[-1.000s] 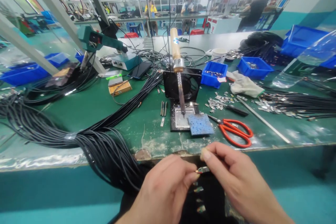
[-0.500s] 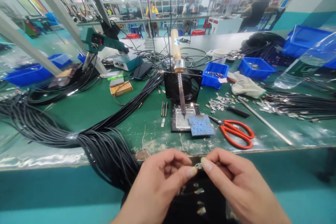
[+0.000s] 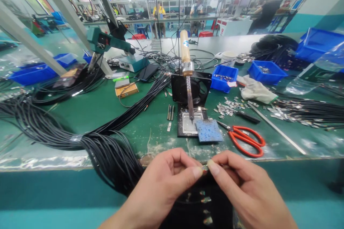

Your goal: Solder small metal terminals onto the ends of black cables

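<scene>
My left hand (image 3: 168, 180) and my right hand (image 3: 243, 182) meet just below the bench edge, thumbs and forefingers pinched together. Between their fingertips is a small metal cable connector (image 3: 205, 167) with bits of coloured wire; most of it is covered by the fingers. Below, over dark material, lie several more connector ends (image 3: 206, 199). A thick bundle of black cables (image 3: 113, 157) hangs over the edge left of my left hand. Beyond the hands, a wooden-handled soldering iron (image 3: 185, 52) leans tip-down over a metal tray (image 3: 185, 128), beside a blue sponge (image 3: 209, 131).
Red-handled scissors (image 3: 245, 141) lie near the front edge, with a metal strip (image 3: 276, 128) and scattered metal pieces (image 3: 225, 108) behind. A black fan (image 3: 176, 89) stands behind the iron. Blue bins (image 3: 223, 82), a white glove (image 3: 255, 91) and a plastic bottle (image 3: 309, 78) sit further back.
The camera view has shifted slightly, so the bench items appear a little further right. Both hands keep their pinch on the connector, with the left thumb moved slightly.
</scene>
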The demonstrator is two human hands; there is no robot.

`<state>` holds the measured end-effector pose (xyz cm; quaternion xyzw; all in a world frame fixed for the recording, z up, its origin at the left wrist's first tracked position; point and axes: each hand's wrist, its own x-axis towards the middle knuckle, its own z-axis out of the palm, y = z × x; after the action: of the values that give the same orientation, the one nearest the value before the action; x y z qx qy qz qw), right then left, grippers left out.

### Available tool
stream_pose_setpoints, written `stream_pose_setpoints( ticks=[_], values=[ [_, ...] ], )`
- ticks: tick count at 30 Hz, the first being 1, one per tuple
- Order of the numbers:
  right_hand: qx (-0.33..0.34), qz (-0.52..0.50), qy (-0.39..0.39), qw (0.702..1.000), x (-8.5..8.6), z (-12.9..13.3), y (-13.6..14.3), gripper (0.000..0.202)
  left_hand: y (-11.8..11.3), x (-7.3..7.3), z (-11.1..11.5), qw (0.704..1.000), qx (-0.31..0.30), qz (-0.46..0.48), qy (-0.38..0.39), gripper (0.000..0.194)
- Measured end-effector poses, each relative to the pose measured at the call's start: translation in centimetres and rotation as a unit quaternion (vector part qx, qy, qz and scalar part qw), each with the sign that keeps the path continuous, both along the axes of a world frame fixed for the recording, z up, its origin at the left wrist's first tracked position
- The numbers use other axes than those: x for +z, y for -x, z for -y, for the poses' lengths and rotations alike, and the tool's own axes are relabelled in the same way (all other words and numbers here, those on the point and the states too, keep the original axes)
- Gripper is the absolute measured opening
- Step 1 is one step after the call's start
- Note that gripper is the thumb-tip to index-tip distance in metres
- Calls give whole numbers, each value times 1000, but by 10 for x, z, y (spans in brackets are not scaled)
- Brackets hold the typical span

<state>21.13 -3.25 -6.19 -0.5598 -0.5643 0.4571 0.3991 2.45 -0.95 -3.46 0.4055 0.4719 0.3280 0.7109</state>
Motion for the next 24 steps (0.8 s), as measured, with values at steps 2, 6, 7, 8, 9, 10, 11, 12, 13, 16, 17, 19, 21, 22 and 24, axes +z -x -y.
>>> stream_pose_setpoints(
  ticks=[2, 6, 7, 8, 9, 10, 11, 12, 13, 16, 17, 19, 21, 22, 24],
  values=[
    [-33, 9, -26, 999, -1, 0, 0, 25, 0, -1, -2, 1000, 4, -15, -10, 23],
    [-52, 17, -85, 995, -4, 1, 0, 17, 0, -2, -7, 999, 14, -38, -27, 22],
    [-46, 23, -102, 993, -6, 1, 0, 17, 0, -2, -8, 999, 16, -39, -31, 21],
    [-39, 29, -121, 991, -9, 0, 0, 16, 0, -3, -10, 998, 18, -39, -35, 21],
    [-30, 36, -144, 988, -12, -1, 0, 13, 0, -3, -12, 998, 19, -39, -39, 20],
    [-22, 42, -171, 984, -15, -3, 0, 10, 0, -3, -14, 998, 21, -40, -42, 20],
    [-15, 53, -200, 978, -18, -5, 0, 8, 0, -3, -16, 998, 22, -41, -46, 19],
    [-10, 70, -227, 971, -21, -7, -1, 8, 0, -3, -18, 998, 22, -43, -48, 18],
    [-7, 91, -251, 964, -23, -10, -2, 9, 0, -4, -20, 997, 22, -45, -51, 17],
    [-12, 137, -280, 950, -25, -17, -3, 9, 1, -4, -26, 996, 21, -57, -61, 16],
    [-17, 142, -277, 950, -25, -19, -3, 8, 1, -3, -28, 996, 22, -64, -64, 16],
    [-36, 134, -269, 953, -23, -22, -2, 7, 2, -4, -32, 994, 20, -78, -70, 16],
    [-62, 116, -260, 957, -21, -23, 1, 8, 3, -4, -36, 993, 16, -88, -72, 16],
    [-74, 102, -253, 959, -21, -24, 3, 9, 3, -4, -38, 993, 14, -92, -73, 16],
    [-87, 64, -233, 966, -21, -26, 6, 10, 3, -5, -41, 993, 11, -95, -74, 17]
  ],
)
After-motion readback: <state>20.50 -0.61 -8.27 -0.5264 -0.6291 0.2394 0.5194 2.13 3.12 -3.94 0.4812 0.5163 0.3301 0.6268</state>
